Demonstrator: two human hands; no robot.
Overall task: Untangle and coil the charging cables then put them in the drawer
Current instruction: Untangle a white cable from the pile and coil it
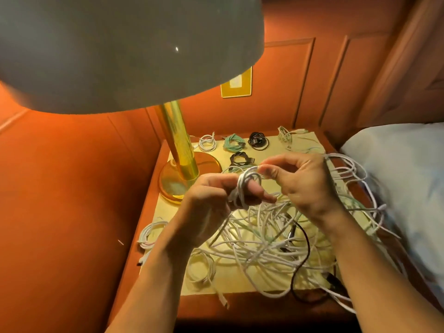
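Above the surface point(164, 212), your left hand point(209, 195) holds a white cable point(243, 186) looped round its curled fingers point(257, 189), and your right hand point(305, 183) pinches that cable just above. Under both lies the tangle point(264, 243) (mostly white, one black lead), spilling toward the bed point(396, 169); small coils point(234, 142) sit at the back near the lamp point(179, 140).

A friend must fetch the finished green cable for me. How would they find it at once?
Start at the brass lamp on the bedside table. Right of its stem, coils line the back edge; the green cable lies between a white coil and a black coil, the row's only mint bundle.
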